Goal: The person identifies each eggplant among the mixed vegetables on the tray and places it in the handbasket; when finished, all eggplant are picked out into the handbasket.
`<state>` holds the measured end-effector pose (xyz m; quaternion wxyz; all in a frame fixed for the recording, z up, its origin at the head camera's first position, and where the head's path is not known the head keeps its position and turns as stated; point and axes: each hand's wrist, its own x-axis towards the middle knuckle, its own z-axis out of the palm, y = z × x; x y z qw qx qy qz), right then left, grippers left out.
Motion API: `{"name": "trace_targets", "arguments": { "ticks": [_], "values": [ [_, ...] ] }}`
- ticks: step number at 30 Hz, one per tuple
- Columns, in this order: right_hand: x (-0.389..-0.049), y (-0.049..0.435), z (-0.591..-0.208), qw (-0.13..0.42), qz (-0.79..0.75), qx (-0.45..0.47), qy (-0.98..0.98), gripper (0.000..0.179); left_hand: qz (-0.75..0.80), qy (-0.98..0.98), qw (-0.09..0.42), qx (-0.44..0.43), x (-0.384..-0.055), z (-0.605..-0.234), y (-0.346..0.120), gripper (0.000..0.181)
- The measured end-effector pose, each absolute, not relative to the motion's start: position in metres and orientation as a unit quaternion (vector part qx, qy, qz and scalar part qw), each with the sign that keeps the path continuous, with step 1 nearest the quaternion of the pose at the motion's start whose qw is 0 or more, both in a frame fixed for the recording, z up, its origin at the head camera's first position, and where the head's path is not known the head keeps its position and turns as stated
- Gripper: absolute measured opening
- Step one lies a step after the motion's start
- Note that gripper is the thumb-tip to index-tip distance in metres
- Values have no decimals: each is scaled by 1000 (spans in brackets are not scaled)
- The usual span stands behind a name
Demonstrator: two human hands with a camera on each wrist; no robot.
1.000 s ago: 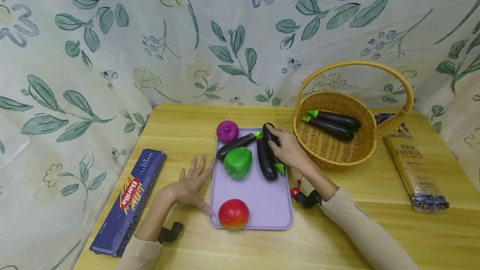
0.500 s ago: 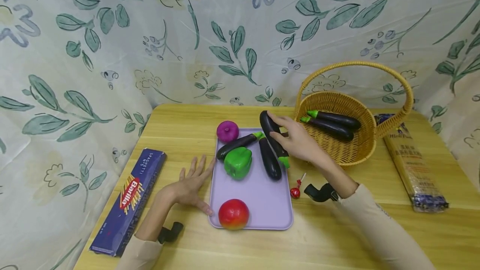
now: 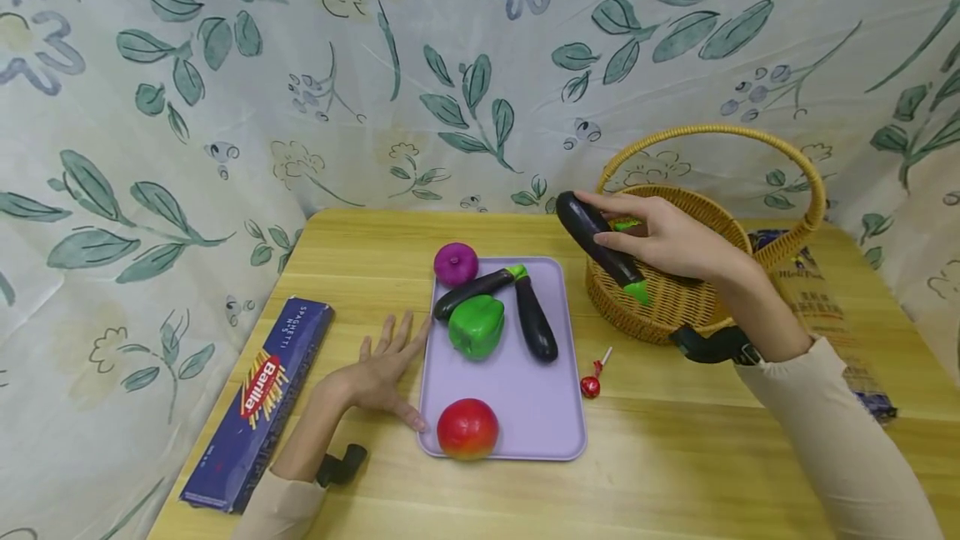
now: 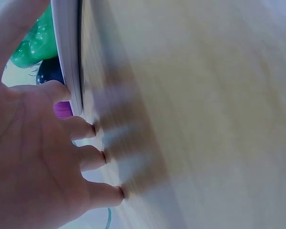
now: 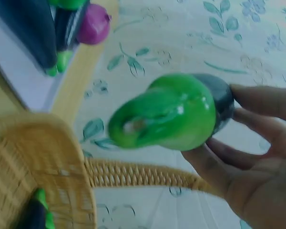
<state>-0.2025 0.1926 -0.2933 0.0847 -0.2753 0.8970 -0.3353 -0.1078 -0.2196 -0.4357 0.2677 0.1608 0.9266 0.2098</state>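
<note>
My right hand [image 3: 671,238] pinches a dark eggplant [image 3: 592,232] between thumb and fingers, held above the left side of the wicker basket [image 3: 626,307]. In the right wrist view the green cap of that eggplant [image 5: 171,112] points toward the camera. Eggplants in the basket are mostly hidden behind the hand. My left hand [image 3: 378,373] lies with spread fingers at the left edge of the lilac tray [image 3: 525,407]. On the tray are two more eggplants, one slanting [image 3: 476,292] and one on the right [image 3: 536,322], a green bell pepper [image 3: 477,326] and a red mango-like fruit [image 3: 467,429].
A purple onion [image 3: 456,264] sits at the tray's far left corner. A red lollipop [image 3: 591,387] lies right of the tray. A blue spaghetti box [image 3: 258,407] is at the left; a pasta packet [image 3: 817,298] is partly behind the right arm. The basket's tall handle [image 3: 705,130] arches upward.
My right hand has lifted one eggplant off the tray and carried it right, over the basket's edge. The eggplant left on the tray's right shifted slightly. My left hand has stayed still.
</note>
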Motion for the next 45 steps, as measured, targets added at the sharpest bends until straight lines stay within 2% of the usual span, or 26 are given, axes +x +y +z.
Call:
{"name": "trace_targets", "arguments": {
  "ticks": [8, 15, 19, 30, 45],
  "values": [
    [-215, 229, -282, 112, -283, -295, 906, 58, 209, 926, 271, 160, -108, -437, -218, 147],
    [-231, 257, -292, 159, -269, -295, 903, 57, 211, 926, 271, 160, -108, -435, -218, 147],
    [-242, 267, -303, 161, -246, -286, 912, 56, 210, 926, 271, 160, -109, -436, -218, 148],
    [-270, 268, -339, 181, -234, -282, 913, 54, 205, 928, 266, 163, -108, -437, -218, 147],
    [-281, 249, -358, 233, -223, -264, 909, 55, 202, 927, 271, 161, -107, -435, -217, 147]
  ]
}}
